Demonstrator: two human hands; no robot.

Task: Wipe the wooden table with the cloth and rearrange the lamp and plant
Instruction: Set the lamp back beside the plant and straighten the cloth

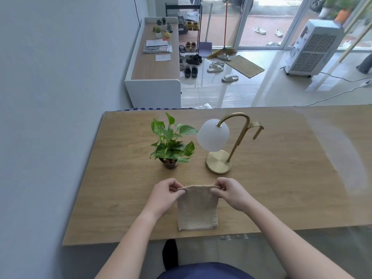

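Note:
A beige cloth lies folded near the front edge of the wooden table. My left hand pinches its far left corner and my right hand pinches its far right corner, lifting that far edge a little. Just behind the hands, a small potted plant with green leaves stands to the left. To its right stands a brass lamp with a white globe shade and a round base.
A wall runs along the table's left side. Beyond the far edge are a low white bench with papers and small plants, a shoe rack, scattered shoes, a doormat and an air cooler on the tiled floor.

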